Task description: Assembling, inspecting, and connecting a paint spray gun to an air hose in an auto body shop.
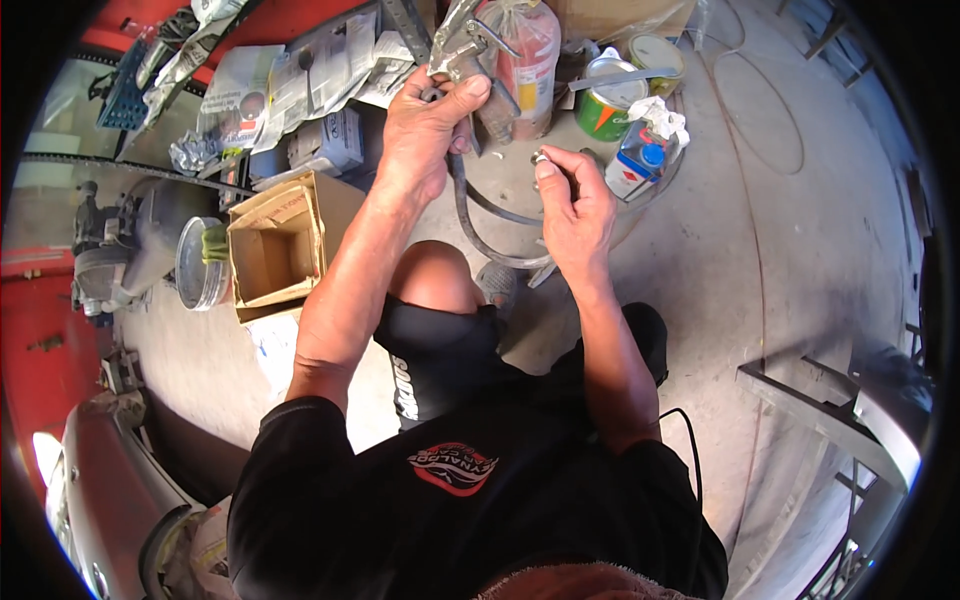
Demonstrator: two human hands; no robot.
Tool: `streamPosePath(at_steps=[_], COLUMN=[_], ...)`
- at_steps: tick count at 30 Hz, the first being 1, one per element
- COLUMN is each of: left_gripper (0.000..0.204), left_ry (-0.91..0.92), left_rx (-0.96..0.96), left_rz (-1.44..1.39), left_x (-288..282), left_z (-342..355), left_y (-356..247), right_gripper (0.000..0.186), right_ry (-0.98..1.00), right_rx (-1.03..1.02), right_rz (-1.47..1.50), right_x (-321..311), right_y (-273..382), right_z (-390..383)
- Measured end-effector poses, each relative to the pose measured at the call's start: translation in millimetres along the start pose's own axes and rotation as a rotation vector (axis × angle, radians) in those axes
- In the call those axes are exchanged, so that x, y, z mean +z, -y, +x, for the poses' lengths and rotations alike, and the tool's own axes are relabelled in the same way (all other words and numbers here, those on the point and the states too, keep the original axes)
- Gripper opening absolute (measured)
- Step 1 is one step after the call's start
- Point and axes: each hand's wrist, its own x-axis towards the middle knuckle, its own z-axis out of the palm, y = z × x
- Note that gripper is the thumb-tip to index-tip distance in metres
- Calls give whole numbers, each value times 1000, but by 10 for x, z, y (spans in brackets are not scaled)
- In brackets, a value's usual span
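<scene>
My left hand (425, 115) is raised at top centre, its thumb and fingers closed round a worn grey metal tool that looks like a spray gun (462, 62). Part of the tool is hidden behind the fingers. Lower and to the right, my right hand (578, 205) pinches a small shiny metal piece (541, 157) between thumb and forefinger; its exact kind is too small to tell. A dark hose (466, 215) curves down below the left hand and across the floor between the two hands.
A bagged reddish container (530, 65), a green tin (606, 110) and a blue-and-white can (637, 160) stand beyond my right hand. An open cardboard box (300, 245) and a clear tub (195, 265) sit left. Metal framing (800, 395) lies right; a thin line (752, 200) crosses the floor.
</scene>
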Motion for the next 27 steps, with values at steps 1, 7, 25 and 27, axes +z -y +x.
streamPosePath(at_steps=[1,7,25,27], left_gripper=[25,24,30,32], left_ry=[5,42,115,118], left_rx=[11,39,-5,-4], left_rz=[-60,-133,-237,-219], left_x=[70,353,426,447], left_z=[-19,-214,-235,-243], left_y=[-8,-41,269,261], right_gripper=[17,16,21,26], right_ry=[-7,-52,3,-69], right_rx=[-5,215,253,192], right_rz=[1,288,422,362], right_x=[-22,-98,-163,-168], right_y=[38,107,-81,-35], right_z=[10,-21,-115,-96])
